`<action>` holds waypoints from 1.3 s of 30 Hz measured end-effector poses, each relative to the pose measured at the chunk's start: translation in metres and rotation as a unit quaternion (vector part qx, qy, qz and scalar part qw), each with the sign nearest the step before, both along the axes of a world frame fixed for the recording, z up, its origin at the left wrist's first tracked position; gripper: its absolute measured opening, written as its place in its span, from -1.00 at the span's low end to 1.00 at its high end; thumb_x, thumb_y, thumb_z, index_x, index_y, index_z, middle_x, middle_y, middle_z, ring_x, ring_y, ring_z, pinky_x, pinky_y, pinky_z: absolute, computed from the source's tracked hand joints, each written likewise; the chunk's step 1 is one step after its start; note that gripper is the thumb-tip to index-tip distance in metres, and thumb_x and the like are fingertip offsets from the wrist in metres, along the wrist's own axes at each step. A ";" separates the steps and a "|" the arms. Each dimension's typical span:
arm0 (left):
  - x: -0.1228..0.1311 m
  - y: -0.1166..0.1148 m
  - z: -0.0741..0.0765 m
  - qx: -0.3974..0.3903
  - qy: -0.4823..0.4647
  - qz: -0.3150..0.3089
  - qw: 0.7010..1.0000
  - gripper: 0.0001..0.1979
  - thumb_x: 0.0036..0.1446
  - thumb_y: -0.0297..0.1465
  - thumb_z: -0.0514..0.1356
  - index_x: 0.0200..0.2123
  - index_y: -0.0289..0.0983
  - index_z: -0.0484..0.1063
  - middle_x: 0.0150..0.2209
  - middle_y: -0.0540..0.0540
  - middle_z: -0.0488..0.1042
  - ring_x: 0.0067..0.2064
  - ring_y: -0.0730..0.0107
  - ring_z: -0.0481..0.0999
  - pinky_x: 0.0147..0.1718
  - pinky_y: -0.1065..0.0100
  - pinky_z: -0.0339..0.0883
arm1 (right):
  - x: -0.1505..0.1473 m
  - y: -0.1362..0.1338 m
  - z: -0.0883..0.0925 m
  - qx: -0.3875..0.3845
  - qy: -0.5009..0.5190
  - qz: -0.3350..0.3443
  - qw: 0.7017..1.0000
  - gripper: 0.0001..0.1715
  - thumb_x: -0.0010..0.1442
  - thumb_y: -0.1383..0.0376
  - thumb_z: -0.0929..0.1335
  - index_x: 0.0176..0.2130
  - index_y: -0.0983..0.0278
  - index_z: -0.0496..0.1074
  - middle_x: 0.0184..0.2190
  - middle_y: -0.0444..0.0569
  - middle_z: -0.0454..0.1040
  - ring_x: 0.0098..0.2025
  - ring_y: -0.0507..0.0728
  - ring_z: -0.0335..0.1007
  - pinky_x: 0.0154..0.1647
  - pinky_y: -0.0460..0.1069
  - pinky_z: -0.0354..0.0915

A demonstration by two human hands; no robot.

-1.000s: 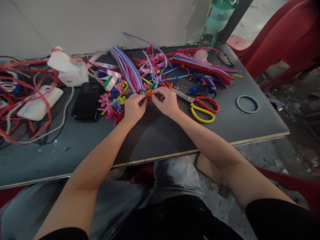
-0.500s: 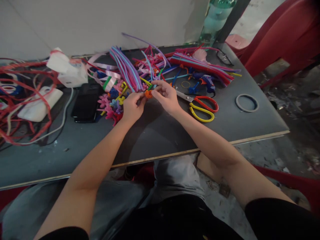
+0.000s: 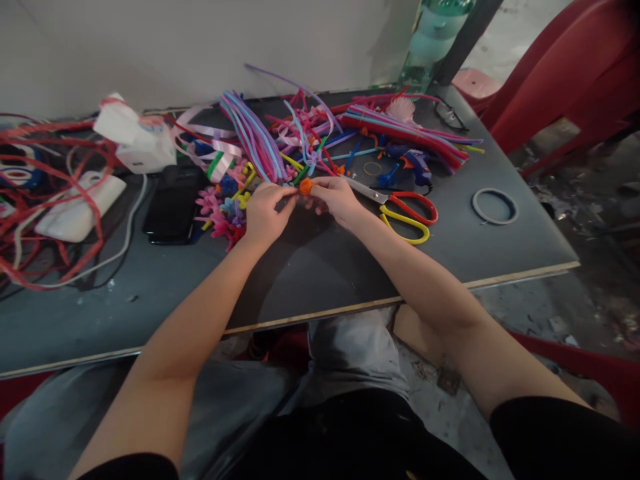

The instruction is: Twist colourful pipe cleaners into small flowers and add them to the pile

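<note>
Between my two hands is a small orange pipe-cleaner flower, pinched from both sides above the table. My left hand has its thumb and forefinger closed at the flower's left side. My right hand grips it from the right, its other fingers curled underneath. Beside my left hand lies a pile of pink, blue and yellow pipe-cleaner flowers. A bundle of purple and blue pipe cleaners lies just beyond. Scissors with red and yellow handles rest to the right of my right hand.
A black phone, a white power bank and tangled red ribbon lie on the left. More pipe cleaners, a blue glue gun and a grey tape ring are on the right. A green bottle stands behind.
My right hand has come down and turned, its fingers now curled below the orange flower. The flower has shifted slightly right and shows more plainly. My left hand stays nearly in place.
</note>
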State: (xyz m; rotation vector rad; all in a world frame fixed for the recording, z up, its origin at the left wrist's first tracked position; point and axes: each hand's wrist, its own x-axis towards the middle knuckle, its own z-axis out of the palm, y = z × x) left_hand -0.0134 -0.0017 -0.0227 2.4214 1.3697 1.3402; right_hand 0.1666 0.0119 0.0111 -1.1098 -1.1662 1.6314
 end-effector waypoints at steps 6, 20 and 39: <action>0.001 0.001 0.004 -0.049 -0.040 0.008 0.998 -0.90 0.26 -0.39 0.24 -0.23 -0.20 0.59 -0.25 -0.07 0.64 -0.18 0.27 0.56 -0.15 0.26 0.44 | -0.001 -0.003 0.004 -0.038 0.030 0.007 0.999 -0.71 0.30 0.55 0.28 -0.42 0.34 0.44 -0.58 -0.19 0.44 -0.56 -0.10 0.38 -0.61 -0.21 0.21; -0.004 0.007 0.001 -0.122 -0.101 -0.056 0.986 -0.60 0.31 -0.05 0.17 -0.28 -0.26 0.57 -0.31 -0.12 0.65 -0.27 0.33 0.59 -0.25 0.33 0.43 | 0.002 -0.005 0.011 -0.102 0.044 0.026 0.993 -0.65 0.34 0.55 0.25 -0.44 0.36 0.43 -0.59 -0.17 0.43 -0.59 -0.11 0.37 -0.65 -0.24 0.21; -0.002 0.001 0.005 -0.057 -0.083 0.041 0.994 -0.89 0.21 -0.27 0.34 -0.31 -0.18 0.61 -0.35 -0.02 0.64 -0.28 0.34 0.57 -0.30 0.31 0.41 | 0.001 -0.002 -0.003 -0.035 0.029 0.058 0.997 -0.87 0.20 0.53 0.41 -0.35 0.34 0.49 -0.56 -0.20 0.52 -0.63 -0.14 0.37 -0.64 -0.27 0.25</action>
